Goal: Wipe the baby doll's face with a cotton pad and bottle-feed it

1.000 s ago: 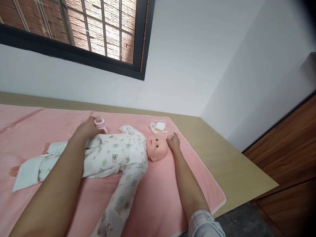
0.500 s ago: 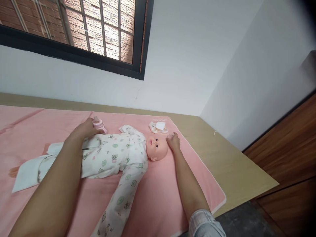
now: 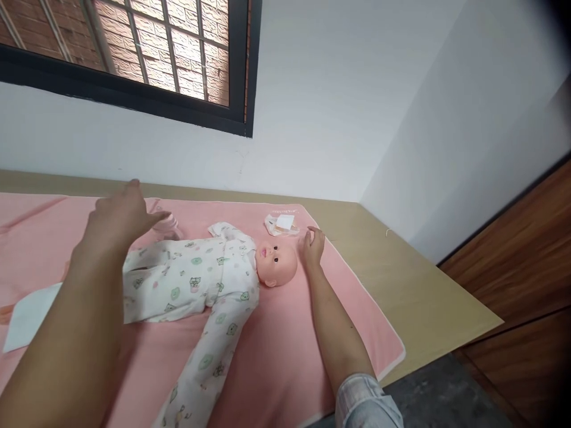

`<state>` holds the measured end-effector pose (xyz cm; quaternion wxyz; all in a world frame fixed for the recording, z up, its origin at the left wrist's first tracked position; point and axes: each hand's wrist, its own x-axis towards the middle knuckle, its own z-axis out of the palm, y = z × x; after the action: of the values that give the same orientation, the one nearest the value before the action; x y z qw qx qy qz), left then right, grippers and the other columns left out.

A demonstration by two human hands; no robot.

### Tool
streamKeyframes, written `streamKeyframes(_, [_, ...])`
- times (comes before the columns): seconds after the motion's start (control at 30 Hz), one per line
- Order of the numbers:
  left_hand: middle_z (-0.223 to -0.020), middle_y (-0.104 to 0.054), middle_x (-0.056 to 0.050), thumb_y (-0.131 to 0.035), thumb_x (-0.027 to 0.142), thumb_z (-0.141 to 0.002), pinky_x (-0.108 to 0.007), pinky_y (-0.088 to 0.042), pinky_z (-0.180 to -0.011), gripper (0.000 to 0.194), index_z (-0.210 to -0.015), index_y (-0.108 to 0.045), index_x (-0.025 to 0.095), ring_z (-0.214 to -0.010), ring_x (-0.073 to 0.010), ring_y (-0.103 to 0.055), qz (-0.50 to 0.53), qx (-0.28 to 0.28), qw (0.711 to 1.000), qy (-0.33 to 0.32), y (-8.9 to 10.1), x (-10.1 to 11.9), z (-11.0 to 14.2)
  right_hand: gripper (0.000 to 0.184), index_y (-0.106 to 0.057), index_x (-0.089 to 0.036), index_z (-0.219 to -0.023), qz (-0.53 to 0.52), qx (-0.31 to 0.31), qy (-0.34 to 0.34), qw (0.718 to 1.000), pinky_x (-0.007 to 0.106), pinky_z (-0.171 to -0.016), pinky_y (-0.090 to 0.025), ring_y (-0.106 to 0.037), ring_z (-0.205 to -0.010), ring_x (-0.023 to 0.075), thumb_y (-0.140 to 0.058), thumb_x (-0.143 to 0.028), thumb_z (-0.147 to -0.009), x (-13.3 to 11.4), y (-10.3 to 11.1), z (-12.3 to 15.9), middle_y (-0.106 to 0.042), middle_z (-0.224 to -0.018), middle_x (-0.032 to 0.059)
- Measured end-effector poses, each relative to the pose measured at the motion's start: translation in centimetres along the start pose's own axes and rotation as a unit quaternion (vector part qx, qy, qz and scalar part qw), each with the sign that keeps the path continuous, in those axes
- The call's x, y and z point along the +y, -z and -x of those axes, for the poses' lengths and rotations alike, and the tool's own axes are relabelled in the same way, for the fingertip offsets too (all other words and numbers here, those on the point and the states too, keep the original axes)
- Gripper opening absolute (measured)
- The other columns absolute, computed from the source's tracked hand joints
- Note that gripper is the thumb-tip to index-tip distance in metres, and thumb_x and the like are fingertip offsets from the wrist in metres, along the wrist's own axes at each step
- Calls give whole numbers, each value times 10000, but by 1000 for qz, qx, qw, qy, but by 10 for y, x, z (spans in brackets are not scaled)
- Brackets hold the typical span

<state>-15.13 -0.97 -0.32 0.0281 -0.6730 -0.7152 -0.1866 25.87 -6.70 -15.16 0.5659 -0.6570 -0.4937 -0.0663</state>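
Note:
A baby doll (image 3: 276, 264) in a white printed sleepsuit (image 3: 191, 279) lies on its back on a pink mat (image 3: 285, 345), head to the right. My left hand (image 3: 118, 214) hovers above the doll's far side with fingers stretched out, holding nothing. A pink baby bottle (image 3: 168, 221) stands just beyond it, partly hidden by my thumb. My right hand (image 3: 313, 246) rests on the mat beside the top of the doll's head, fingers loosely apart and empty.
A small white packet (image 3: 281, 224) lies at the mat's far right corner. A white cloth (image 3: 27, 315) lies by the doll's legs at the left. The wooden tabletop (image 3: 423, 297) ends at the right; walls and a barred window (image 3: 156, 53) stand behind.
My left hand has let go of the pink bottle and lifted up and to the left. My right hand has raised its fingers slightly. The view has shifted a little.

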Motion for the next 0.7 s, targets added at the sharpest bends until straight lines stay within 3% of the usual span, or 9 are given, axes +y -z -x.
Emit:
streamKeyframes(0.07, [-1281, -568, -212, -529, 494, -899, -473, -440, -942, 780, -1479, -245, 57, -1188, -409, -493, -1, 74, 996, -53, 10, 26, 22, 367, -600, -177, -1095, 9, -42, 15, 999, 331, -1022, -392, -520, -1123, 197, -301, -326, -943, -8, -3, 2, -633, -1141, 100])
streamKeyframes(0.13, [-1309, -563, -181, -496, 418, -921, -458, -392, -1011, 662, -1466, -325, 83, -1195, -372, -502, -2, 113, 981, -160, 8, 56, 45, 358, -602, -193, -1085, 0, -98, 5, 995, 312, -991, -411, -545, -1099, 187, -298, -326, -951, -13, -10, 5, -642, -1130, 91])
streamKeyframes(0.2, [-1335, -565, -137, -486, 386, -906, -426, -345, -1067, 565, -1399, -455, 111, -1225, -335, -488, 28, 88, 957, -275, -5, 86, 61, 337, -605, -204, -1069, -38, -156, -11, 987, 299, -942, -437, -575, -1050, 182, -319, -333, -947, -14, -21, 8, -658, -1091, 72])
streamKeyframes(0.23, [-1349, -561, -118, -474, 394, -902, -419, -348, -1063, 549, -1385, -483, 133, -1238, -330, -478, 43, 65, 950, -303, -14, 99, 65, 319, -608, -211, -1054, -61, -183, -18, 981, 292, -912, -448, -588, -1018, 178, -338, -339, -941, -13, -27, 9, -666, -1058, 57])
streamKeyframes(0.33, [-1322, -590, -86, -445, 461, -887, -381, -408, -999, 532, -1325, -548, 178, -1193, -308, -530, 112, -53, 935, -332, -37, 134, 60, 268, -616, -222, -995, -112, -233, -40, 965, 279, -832, -462, -611, -913, 168, -390, -346, -921, -7, -41, 11, -675, -938, 19])
streamKeyframes(0.47, [-1219, -650, -93, -401, 581, -886, -335, -457, -919, 561, -1171, -638, 161, -1083, -282, -598, 161, -267, 883, -351, -55, 170, 32, 234, -621, -212, -937, -140, -251, -60, 956, 272, -794, -452, -618, -864, 159, -411, -310, -910, -2, -44, 9, -680, -892, 12])
streamKeyframes(0.63, [-1325, -596, -84, -370, 710, -883, -335, -399, -1015, 657, -1198, -642, 201, -1170, -269, -544, 151, -507, 748, -400, -76, 203, 9, 223, -616, -200, -875, -142, -246, -64, 957, 270, -763, -442, -610, -850, 165, -412, -286, -905, -7, -40, 8, -688, -889, 23])
streamKeyframes(0.7, [-1289, -621, -84, -311, 763, -876, -343, -413, -1010, 720, -1190, -651, 212, -1147, -271, -562, 147, -555, 722, -386, -86, 211, 7, 227, -612, -198, -855, -139, -248, -65, 956, 272, -745, -442, -607, -844, 172, -411, -292, -906, -10, -40, 9, -690, -887, 29])
